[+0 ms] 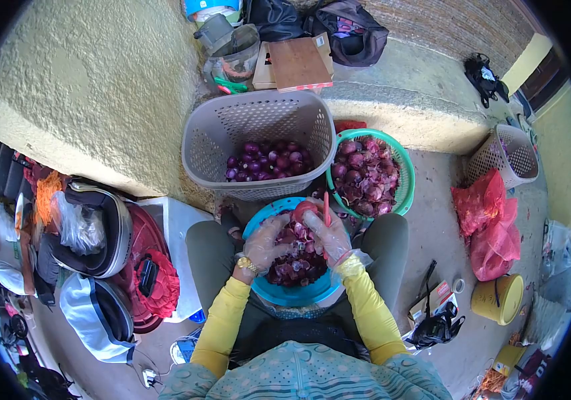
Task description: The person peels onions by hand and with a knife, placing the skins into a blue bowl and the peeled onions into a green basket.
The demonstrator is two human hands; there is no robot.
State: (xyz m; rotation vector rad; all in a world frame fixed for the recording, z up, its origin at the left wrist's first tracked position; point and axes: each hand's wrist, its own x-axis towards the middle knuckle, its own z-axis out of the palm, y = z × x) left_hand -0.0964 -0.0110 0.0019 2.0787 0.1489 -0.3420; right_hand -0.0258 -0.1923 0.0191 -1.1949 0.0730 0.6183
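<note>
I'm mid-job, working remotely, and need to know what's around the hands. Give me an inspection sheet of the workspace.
Surface: grey concrete floor, purple scraps near the round green plastic basket.
Job's things: smooth purple onions in a grey perforated basket; papery red onions in the green one; onion skins in a blue basin.
Clutter: red mesh bags, yellow bucket.
Grippers: clear-gloved left hand over basin; gloved right hand grips a red-handled tool.
Cables: white cable, lower left.
Surroundings: person, far left.
</note>
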